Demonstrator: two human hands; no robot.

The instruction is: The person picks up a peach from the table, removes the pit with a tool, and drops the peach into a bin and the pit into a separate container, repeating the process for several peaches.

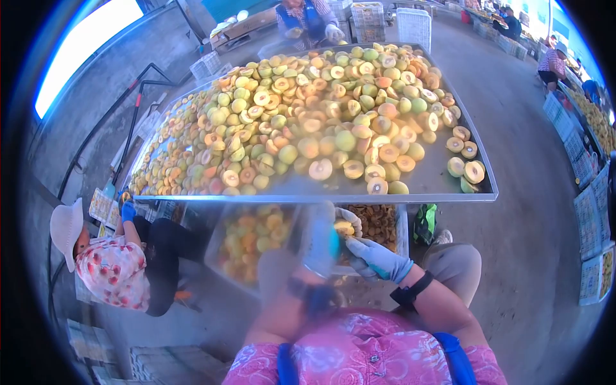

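Both hands wear pale blue-grey gloves and meet low in front of me, beneath the near rim of the table. My left hand [321, 244] is partly smeared by motion; its fingers curl around a yellow fruit half [344, 228], which looks like peach or apricot. My right hand [378, 258] is closed, with thumb and forefinger reaching to that fruit half. Whatever else lies inside the right fist is hidden. Under the hands stands a white crate [402, 234] filled with brown pit-like pieces [378, 221]. Left of it, a blurred crate holds yellow-green fruit [253, 240].
A metal-rimmed table [449, 197] bears a large heap of halved fruit [308, 122]. One co-worker [115, 263] sits at left, and another person [308, 22] is at the far side. White crates [414, 29] are stacked behind; more crates [584, 212] line the right. A green bag [425, 223] lies near my foot.
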